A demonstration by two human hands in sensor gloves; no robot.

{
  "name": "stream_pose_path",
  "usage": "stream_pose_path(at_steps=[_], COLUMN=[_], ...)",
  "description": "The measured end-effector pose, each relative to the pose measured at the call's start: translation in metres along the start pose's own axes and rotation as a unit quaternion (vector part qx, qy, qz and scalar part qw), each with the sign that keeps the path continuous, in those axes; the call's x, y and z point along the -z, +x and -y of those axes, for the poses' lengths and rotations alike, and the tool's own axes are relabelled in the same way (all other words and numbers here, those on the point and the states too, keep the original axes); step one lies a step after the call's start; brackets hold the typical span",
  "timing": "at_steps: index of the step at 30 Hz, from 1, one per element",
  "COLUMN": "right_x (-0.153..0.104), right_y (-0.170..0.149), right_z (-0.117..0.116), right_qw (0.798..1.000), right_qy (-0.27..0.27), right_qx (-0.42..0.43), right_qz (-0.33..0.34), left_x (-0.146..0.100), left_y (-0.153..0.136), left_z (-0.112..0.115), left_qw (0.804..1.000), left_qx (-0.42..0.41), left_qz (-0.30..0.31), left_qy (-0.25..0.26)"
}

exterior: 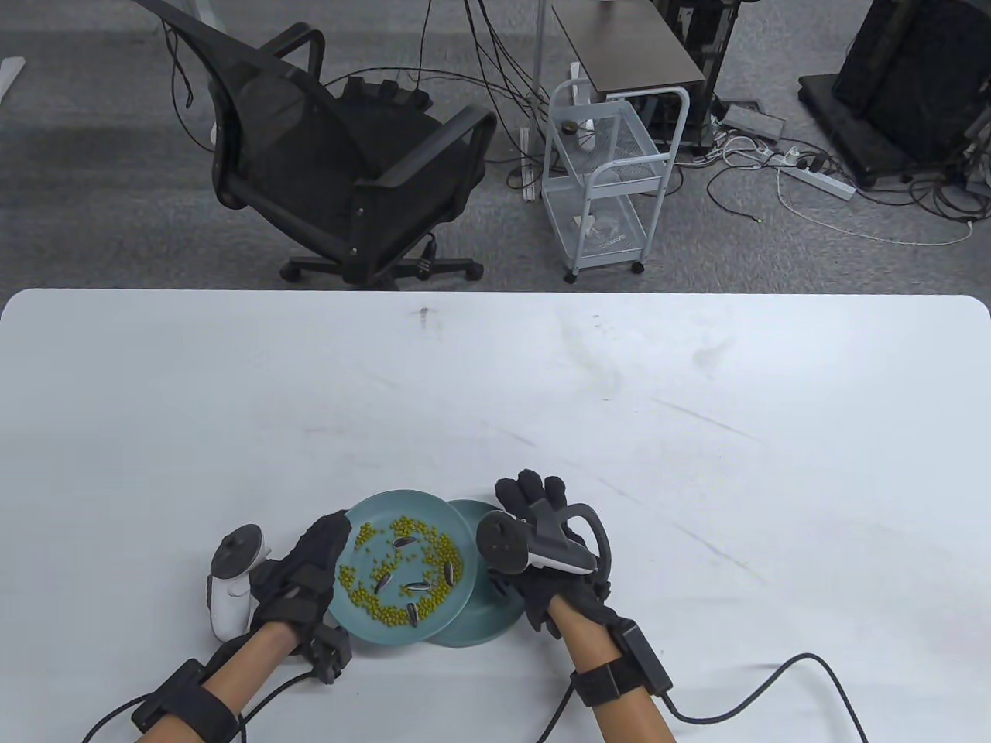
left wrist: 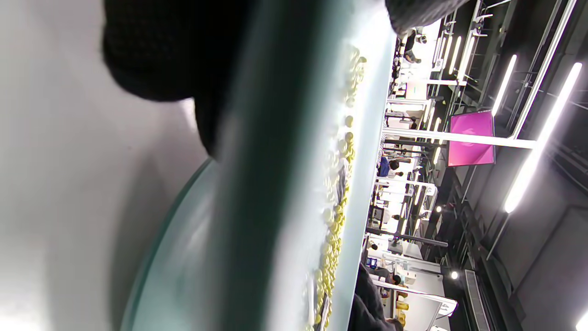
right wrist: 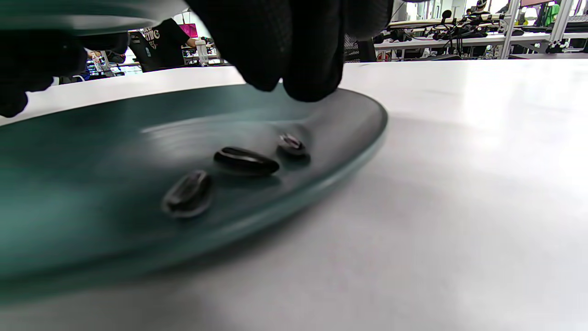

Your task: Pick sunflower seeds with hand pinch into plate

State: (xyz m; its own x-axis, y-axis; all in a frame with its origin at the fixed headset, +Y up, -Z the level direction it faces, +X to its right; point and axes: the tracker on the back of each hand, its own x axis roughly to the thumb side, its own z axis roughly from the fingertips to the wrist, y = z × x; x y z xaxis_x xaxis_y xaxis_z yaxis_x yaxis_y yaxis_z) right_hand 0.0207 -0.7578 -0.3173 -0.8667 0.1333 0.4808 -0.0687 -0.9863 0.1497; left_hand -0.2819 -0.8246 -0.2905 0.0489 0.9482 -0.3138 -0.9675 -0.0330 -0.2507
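Gripping the left rim of a teal plate, the gloved left hand holds it tilted near the front edge of the white table, left of centre. Small yellow-green beans and several dark striped sunflower seeds are scattered together over that plate's face. Its right side overlaps a second teal plate, which lies flat on the table just beside it. The left wrist view shows the held plate edge-on, the beans running in a line along its surface and a dark fingertip pressed against its underside.

The gloved right hand hovers over the far right part of the second plate, its tracker strapped across the back. In the right wrist view its fingertips hang bunched close together just above that plate's far rim; whether anything is pinched between them cannot be told. Three sunflower seeds lie in the second plate's shallow well, close together in a loose row, directly below the fingertips.

A black office chair and a white wire cart stand on the grey floor beyond the table's far edge.
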Motion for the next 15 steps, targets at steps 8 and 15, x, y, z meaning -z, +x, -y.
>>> stream_pose_path(at_steps=[8,15], right_x=[-0.003,-0.012], right_y=[-0.006,0.005], right_z=[0.008,0.047], right_qw=[1.000,0.997], right_qy=[-0.011,-0.055], right_qx=[0.027,0.046], right_qz=[-0.012,0.012], left_x=[0.001,0.001], left_y=[0.000,0.000], left_z=[0.001,0.001], left_qw=[1.000,1.000], left_qx=[0.000,-0.001], left_qz=[-0.001,-0.005], left_qy=[-0.005,-0.007])
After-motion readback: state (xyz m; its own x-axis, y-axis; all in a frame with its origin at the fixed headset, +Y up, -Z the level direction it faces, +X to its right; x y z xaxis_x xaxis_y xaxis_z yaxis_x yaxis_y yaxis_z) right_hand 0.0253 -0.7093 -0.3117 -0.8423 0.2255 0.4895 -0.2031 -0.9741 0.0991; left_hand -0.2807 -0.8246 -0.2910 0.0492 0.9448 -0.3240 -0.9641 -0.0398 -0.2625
